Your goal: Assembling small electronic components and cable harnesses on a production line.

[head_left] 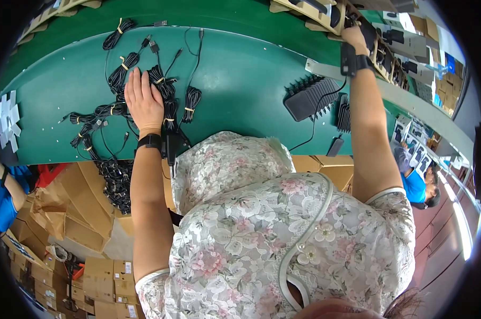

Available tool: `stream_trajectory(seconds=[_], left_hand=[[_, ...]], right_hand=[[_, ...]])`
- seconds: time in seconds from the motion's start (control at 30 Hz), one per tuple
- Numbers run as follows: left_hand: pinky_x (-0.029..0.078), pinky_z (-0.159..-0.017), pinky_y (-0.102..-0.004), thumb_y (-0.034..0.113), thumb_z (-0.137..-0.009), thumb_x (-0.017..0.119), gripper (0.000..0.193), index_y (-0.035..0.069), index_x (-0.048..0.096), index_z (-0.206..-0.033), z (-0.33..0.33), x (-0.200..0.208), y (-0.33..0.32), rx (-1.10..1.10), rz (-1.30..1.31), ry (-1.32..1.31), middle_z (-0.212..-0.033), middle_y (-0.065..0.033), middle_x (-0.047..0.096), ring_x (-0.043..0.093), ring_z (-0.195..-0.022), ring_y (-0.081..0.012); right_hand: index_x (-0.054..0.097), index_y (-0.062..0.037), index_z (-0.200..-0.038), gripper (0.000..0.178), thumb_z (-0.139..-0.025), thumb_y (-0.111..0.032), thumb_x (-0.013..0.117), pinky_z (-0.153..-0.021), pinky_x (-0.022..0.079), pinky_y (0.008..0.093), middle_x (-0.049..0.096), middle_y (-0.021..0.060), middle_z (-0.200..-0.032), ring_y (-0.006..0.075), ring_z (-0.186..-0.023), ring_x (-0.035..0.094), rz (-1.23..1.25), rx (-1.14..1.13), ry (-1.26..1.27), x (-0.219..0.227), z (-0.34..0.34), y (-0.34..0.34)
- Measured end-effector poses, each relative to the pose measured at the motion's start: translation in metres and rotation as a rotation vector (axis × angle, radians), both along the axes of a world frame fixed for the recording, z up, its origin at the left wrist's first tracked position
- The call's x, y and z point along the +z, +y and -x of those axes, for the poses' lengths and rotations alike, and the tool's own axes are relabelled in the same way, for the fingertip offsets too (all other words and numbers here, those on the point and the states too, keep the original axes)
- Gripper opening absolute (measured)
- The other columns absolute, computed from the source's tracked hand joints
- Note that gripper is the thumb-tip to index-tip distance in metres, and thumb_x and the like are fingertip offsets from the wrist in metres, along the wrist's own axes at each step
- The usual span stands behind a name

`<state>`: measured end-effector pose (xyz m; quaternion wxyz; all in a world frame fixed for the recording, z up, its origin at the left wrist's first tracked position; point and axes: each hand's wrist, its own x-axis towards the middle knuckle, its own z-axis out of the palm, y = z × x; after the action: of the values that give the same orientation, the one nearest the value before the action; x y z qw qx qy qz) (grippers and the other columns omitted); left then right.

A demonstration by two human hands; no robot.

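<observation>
My left hand (144, 101) lies flat, fingers stretched out, over a pile of bundled black USB cables (163, 85) on the green table (235, 80). Each bundle is tied with a pale band. Around the hand lie more bundles, one coiled cable (191, 103) just to its right and another bundle (118, 38) farther off. My right arm reaches to the far right, where my right hand (356, 38) is in a wooden tray (325, 20) of black parts. Its fingers are curled down among them; what they hold is hidden.
A dark ribbed block (310, 98) and a smaller one (343, 114) stand on the table at right, near a metal rail (410, 98). White cards (7, 119) are at far left. Co-workers in blue (9, 196) sit on both sides. Cardboard boxes (99, 279) stand below.
</observation>
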<state>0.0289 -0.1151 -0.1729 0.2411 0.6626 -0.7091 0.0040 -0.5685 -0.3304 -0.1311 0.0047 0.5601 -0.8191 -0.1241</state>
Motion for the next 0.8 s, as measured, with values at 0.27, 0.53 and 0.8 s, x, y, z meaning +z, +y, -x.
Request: stream_trajectory(seconds=[0.27,0.53,0.8], left_hand=[[0.029,-0.102,-0.0409,0.014,-0.084,0.048,0.033,0.004,0.049,-0.116,-0.006,-0.024,-0.001,0.034,-0.002,-0.049,-0.129,-0.0114,0.045,0.039,-0.122,-0.0269],[0.03,-0.1,-0.0411,0.013,-0.084,0.049,0.033,0.003,0.049,-0.116,-0.015,-0.048,-0.009,0.014,0.024,-0.056,-0.126,-0.0135,0.046,0.04,-0.119,-0.0292],[0.032,-0.097,-0.0432,0.005,-0.076,0.055,0.041,0.0,0.047,-0.116,0.009,-0.02,-0.013,0.046,0.047,0.308,-0.121,-0.0208,0.045,0.041,-0.114,-0.0379]], right_hand=[[0.054,-0.0081,-0.097,0.042,-0.071,-0.038,0.068,-0.067,0.048,0.0404,0.056,0.0116,-0.09,0.0305,-0.085,0.056,0.002,0.4,0.009,0.04,-0.203,0.221],[0.043,-0.0087,-0.114,0.069,-0.059,-0.033,0.078,-0.081,0.043,0.0427,0.046,0.0115,-0.107,0.0305,-0.104,0.047,-0.087,0.112,-0.116,-0.028,-0.203,0.302],[0.042,-0.0086,-0.115,0.077,-0.055,-0.039,0.079,-0.079,0.043,0.0423,0.046,0.0103,-0.107,0.0287,-0.104,0.047,-0.123,0.06,-0.095,-0.041,-0.191,0.282]])
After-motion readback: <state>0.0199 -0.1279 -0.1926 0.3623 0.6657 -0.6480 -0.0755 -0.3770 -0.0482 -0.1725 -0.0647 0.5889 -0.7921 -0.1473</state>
